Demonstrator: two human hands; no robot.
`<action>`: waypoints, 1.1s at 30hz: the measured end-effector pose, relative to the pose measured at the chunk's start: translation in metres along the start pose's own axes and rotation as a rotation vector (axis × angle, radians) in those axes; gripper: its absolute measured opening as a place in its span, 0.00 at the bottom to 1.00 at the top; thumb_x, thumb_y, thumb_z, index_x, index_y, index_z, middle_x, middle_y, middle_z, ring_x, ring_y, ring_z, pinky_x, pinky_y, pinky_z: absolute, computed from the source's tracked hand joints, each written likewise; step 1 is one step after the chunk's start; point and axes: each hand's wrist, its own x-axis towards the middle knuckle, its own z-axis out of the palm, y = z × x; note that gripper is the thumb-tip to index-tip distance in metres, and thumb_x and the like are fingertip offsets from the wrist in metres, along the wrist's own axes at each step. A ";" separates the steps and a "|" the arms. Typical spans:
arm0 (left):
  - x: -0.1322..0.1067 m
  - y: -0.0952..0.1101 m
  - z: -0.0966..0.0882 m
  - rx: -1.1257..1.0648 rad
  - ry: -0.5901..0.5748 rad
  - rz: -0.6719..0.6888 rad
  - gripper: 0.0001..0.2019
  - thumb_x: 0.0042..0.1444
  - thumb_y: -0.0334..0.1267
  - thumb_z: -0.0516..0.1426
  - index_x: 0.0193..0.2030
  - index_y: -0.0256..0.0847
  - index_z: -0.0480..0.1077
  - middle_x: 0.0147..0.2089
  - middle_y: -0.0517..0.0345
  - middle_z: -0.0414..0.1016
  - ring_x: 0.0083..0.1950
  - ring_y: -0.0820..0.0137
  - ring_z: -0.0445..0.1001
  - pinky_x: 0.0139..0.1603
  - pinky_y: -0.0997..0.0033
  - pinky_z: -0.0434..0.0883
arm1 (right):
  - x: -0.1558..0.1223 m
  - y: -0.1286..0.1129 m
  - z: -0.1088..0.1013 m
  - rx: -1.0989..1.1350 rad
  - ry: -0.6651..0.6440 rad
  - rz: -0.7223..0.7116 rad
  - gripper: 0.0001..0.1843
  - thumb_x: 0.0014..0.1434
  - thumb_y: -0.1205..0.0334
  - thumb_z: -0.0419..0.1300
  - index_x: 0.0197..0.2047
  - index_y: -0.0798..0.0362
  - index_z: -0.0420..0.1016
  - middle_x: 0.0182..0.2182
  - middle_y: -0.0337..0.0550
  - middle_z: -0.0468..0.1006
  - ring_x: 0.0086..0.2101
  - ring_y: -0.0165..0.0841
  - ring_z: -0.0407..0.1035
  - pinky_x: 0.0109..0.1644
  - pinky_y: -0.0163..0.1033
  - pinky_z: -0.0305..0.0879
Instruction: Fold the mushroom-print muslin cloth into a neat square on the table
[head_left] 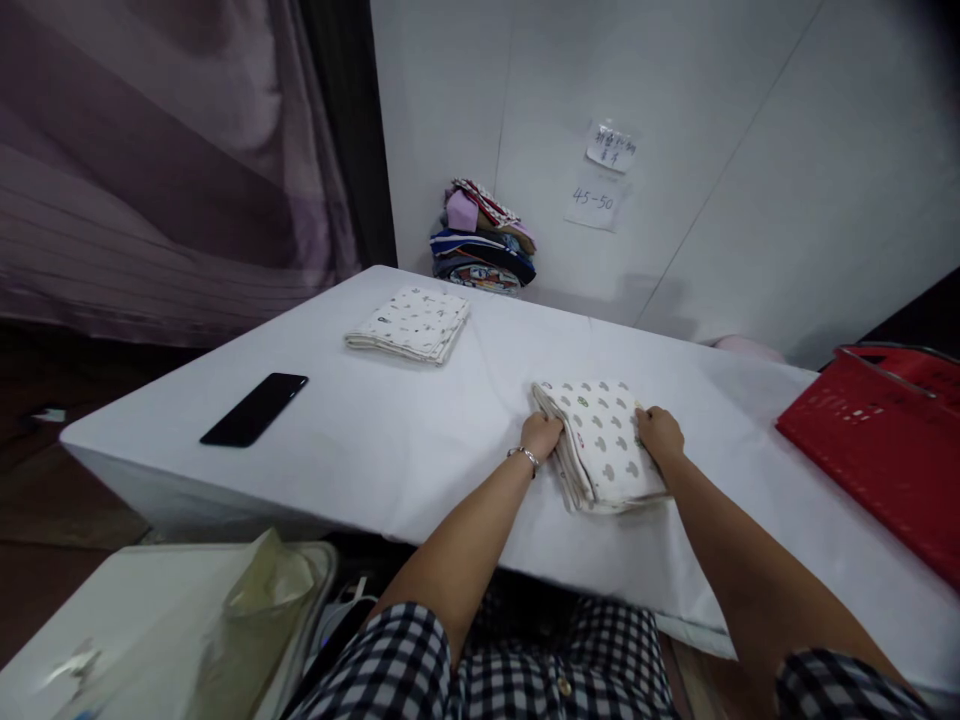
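A folded white cloth (pixel 611 450) with a grey mushroom-like print lies near the front edge of the white-covered table (pixel 450 430). My left hand (pixel 541 436) grips its left side, where several folded layers show; a bracelet is on that wrist. On the cloth's right edge, my right hand (pixel 660 432) is closed with the fingertips partly hidden. Farther back on the left rests another folded white cloth (pixel 412 323) with a small dark print, apart from both hands.
A black phone (pixel 255 410) lies at the table's left. At the right stands a red basket (pixel 885 430). Folded clothes (pixel 484 240) are stacked against the wall behind. A white lidded bin (pixel 112 610) with a plastic bag (pixel 262 600) stands at lower left.
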 end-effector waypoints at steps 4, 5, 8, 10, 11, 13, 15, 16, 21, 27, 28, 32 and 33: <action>0.000 0.001 -0.004 -0.046 -0.059 -0.005 0.05 0.43 0.37 0.57 0.25 0.37 0.68 0.27 0.54 0.73 0.30 0.69 0.70 0.26 0.75 0.61 | 0.001 0.000 -0.001 -0.010 -0.018 0.015 0.22 0.63 0.52 0.42 0.46 0.56 0.70 0.41 0.54 0.75 0.43 0.40 0.69 0.42 0.40 0.62; 0.000 0.001 -0.005 -0.057 -0.076 -0.008 0.05 0.43 0.37 0.57 0.25 0.37 0.68 0.26 0.54 0.72 0.29 0.70 0.69 0.26 0.75 0.61 | 0.001 0.000 0.000 -0.012 -0.021 0.022 0.22 0.64 0.52 0.42 0.46 0.56 0.69 0.41 0.55 0.75 0.43 0.40 0.69 0.42 0.40 0.62; -0.003 0.000 -0.011 -0.083 -0.111 -0.024 0.06 0.44 0.37 0.58 0.26 0.36 0.68 0.22 0.58 0.69 0.26 0.72 0.68 0.24 0.76 0.60 | 0.002 0.001 0.002 -0.016 -0.032 0.039 0.23 0.64 0.51 0.41 0.46 0.56 0.69 0.42 0.55 0.75 0.43 0.40 0.69 0.42 0.40 0.62; -0.005 0.000 -0.013 -0.093 -0.123 -0.038 0.06 0.44 0.37 0.59 0.26 0.36 0.68 0.20 0.60 0.67 0.24 0.74 0.66 0.22 0.77 0.59 | 0.003 0.002 0.003 -0.019 -0.044 0.039 0.24 0.64 0.51 0.40 0.46 0.56 0.70 0.42 0.55 0.75 0.43 0.40 0.69 0.42 0.40 0.63; -0.005 0.000 -0.014 -0.098 -0.130 -0.047 0.06 0.44 0.37 0.59 0.26 0.36 0.67 0.19 0.61 0.66 0.22 0.75 0.65 0.22 0.78 0.58 | 0.004 0.002 0.003 -0.021 -0.052 0.035 0.24 0.64 0.51 0.40 0.46 0.55 0.70 0.42 0.55 0.75 0.44 0.40 0.69 0.42 0.40 0.62; -0.006 0.001 -0.015 -0.107 -0.155 -0.067 0.07 0.44 0.37 0.60 0.26 0.36 0.67 0.17 0.64 0.63 0.20 0.77 0.62 0.20 0.78 0.56 | 0.005 0.003 0.001 -0.022 -0.073 0.018 0.25 0.64 0.51 0.38 0.46 0.56 0.70 0.43 0.56 0.75 0.44 0.40 0.69 0.42 0.40 0.62; -0.008 0.002 -0.016 -0.115 -0.193 -0.090 0.09 0.44 0.38 0.61 0.25 0.37 0.65 0.15 0.66 0.59 0.17 0.78 0.59 0.18 0.78 0.54 | 0.006 0.006 -0.003 -0.019 -0.102 -0.013 0.26 0.64 0.50 0.38 0.46 0.56 0.71 0.43 0.56 0.75 0.45 0.41 0.69 0.43 0.40 0.62; -0.009 0.003 -0.017 -0.120 -0.216 -0.102 0.10 0.44 0.38 0.61 0.25 0.37 0.64 0.15 0.67 0.58 0.16 0.79 0.57 0.17 0.78 0.52 | 0.006 0.008 -0.005 -0.017 -0.118 -0.033 0.26 0.63 0.49 0.39 0.45 0.56 0.72 0.44 0.56 0.75 0.45 0.41 0.69 0.44 0.40 0.62; -0.025 0.002 -0.017 -0.134 -0.334 -0.165 0.09 0.45 0.35 0.60 0.25 0.37 0.62 0.15 0.68 0.58 0.14 0.79 0.56 0.15 0.78 0.46 | -0.003 0.023 -0.017 -0.012 -0.181 -0.104 0.28 0.62 0.45 0.39 0.43 0.56 0.73 0.44 0.53 0.75 0.44 0.41 0.69 0.44 0.40 0.61; -0.046 0.000 -0.005 -0.146 -0.407 -0.193 0.05 0.43 0.32 0.59 0.26 0.35 0.67 0.15 0.66 0.60 0.15 0.79 0.58 0.14 0.79 0.48 | -0.020 0.027 -0.016 -0.094 -0.163 -0.078 0.30 0.63 0.45 0.37 0.46 0.56 0.71 0.43 0.55 0.75 0.44 0.43 0.69 0.44 0.43 0.62; -0.048 -0.001 -0.003 -0.153 -0.403 -0.183 0.04 0.43 0.31 0.59 0.27 0.35 0.68 0.16 0.66 0.62 0.16 0.79 0.59 0.15 0.79 0.52 | -0.022 0.025 -0.015 -0.103 -0.153 -0.070 0.29 0.63 0.46 0.37 0.46 0.56 0.71 0.43 0.55 0.75 0.45 0.43 0.69 0.44 0.43 0.62; -0.048 -0.013 -0.001 -0.126 -0.351 -0.074 0.06 0.42 0.30 0.59 0.30 0.34 0.72 0.24 0.60 0.72 0.26 0.75 0.68 0.24 0.79 0.63 | -0.025 0.021 -0.012 -0.107 -0.128 -0.057 0.27 0.64 0.51 0.35 0.47 0.56 0.71 0.44 0.55 0.75 0.46 0.42 0.68 0.46 0.43 0.62; -0.048 -0.016 -0.001 -0.087 -0.326 -0.048 0.06 0.42 0.31 0.59 0.30 0.33 0.72 0.25 0.59 0.72 0.27 0.74 0.68 0.25 0.79 0.63 | -0.025 0.021 -0.011 -0.106 -0.125 -0.055 0.27 0.64 0.51 0.36 0.47 0.56 0.71 0.44 0.56 0.75 0.46 0.42 0.68 0.46 0.44 0.62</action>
